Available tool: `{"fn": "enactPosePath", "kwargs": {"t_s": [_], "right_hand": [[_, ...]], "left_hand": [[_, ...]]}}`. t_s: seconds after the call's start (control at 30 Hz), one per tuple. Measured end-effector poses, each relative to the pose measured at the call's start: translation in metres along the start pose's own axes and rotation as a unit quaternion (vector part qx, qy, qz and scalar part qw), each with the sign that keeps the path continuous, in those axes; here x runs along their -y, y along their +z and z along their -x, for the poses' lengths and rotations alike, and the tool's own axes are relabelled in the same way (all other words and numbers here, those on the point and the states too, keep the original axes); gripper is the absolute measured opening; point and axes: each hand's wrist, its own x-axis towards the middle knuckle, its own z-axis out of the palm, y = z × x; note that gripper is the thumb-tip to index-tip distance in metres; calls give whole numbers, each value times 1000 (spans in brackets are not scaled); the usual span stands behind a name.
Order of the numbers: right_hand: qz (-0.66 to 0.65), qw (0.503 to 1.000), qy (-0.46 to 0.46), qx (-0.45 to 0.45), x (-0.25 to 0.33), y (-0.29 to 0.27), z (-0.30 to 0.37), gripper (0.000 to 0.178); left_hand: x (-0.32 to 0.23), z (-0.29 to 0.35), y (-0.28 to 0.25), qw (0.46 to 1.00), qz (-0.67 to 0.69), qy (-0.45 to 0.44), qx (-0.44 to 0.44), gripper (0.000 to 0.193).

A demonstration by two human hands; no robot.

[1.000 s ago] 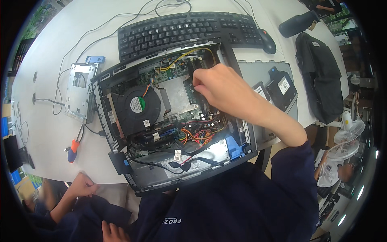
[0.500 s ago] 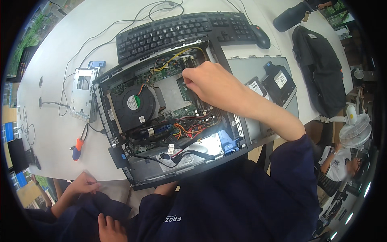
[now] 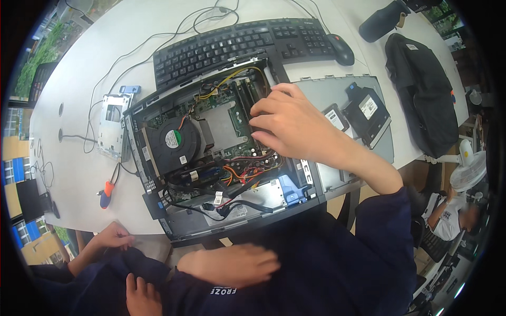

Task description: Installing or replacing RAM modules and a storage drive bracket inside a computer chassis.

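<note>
"What are the hands doing on my feed?"

"I see the right hand (image 3: 295,124) arched over the dark slots (image 3: 243,100), thumb and fingers apart; it covers what lies beneath, so I can't tell whether it grips anything. The left hand (image 3: 234,265), well apart, is blurred, fingers stretched and palm hidden; I can't tell if it holds something."

"And the computer case (image 3: 232,226)?"

"On the table (image 3: 79,189), open side up, presumably so I can reach inside. I make out the fan (image 3: 171,138), but overlapping cables (image 3: 242,175) hide their own ends."

"Farther out?"

"The black drive (image 3: 367,109) rests on a grey panel (image 3: 316,90), perhaps to keep parts together. At lower left, one co-worker's hand (image 3: 142,297) is cut off by the view's edge."
</note>
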Motion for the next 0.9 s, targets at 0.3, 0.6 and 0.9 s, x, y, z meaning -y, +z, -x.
{"fn": "enactPosePath", "kwargs": {"t_s": [0.3,0.6,0.9], "right_hand": [[-31,997,34,54,-2,3,-1,24],[3,995,57,-83,-12,0,-3,14],[-20,996,71,-48,-17,8,1,20]], "left_hand": [[-19,10,-153,802,-367,-302,-363,41],[68,-20,-162,809,-374,-295,-346,89],[79,-27,-156,809,-415,-284,-306,107]]}}
